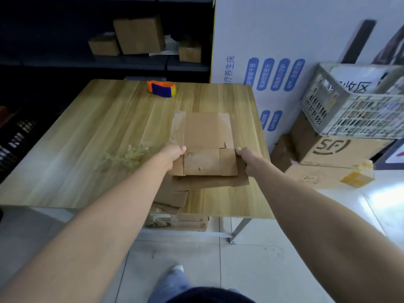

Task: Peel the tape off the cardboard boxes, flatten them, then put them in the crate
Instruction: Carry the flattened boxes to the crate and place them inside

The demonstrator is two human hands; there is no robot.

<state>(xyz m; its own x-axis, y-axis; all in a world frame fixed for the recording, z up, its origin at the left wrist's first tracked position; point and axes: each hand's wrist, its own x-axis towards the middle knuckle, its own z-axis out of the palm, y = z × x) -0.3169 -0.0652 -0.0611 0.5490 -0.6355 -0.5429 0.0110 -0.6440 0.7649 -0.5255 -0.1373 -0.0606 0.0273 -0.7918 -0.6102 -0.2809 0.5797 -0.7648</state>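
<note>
A flattened brown cardboard box [206, 136] lies on the wooden table [98, 132], on top of other flat cardboard pieces [209, 182] that reach toward the table's near edge. My left hand [173, 155] grips the box's left edge. My right hand [246, 156] grips its right edge. A crumpled wad of clear peeled tape [129, 155] sits on the table to the left of my left hand. The grey plastic crate [354, 106] stands at the right on stacked boxes, with a white sign inside.
An orange and blue tape dispenser [162, 88] sits at the table's far edge. Cardboard boxes [341, 154] are stacked under the crate. More boxes [140, 36] rest on a dark shelf behind. A box [177, 221] lies under the table. A white printed panel [273, 62] stands behind the table on the right.
</note>
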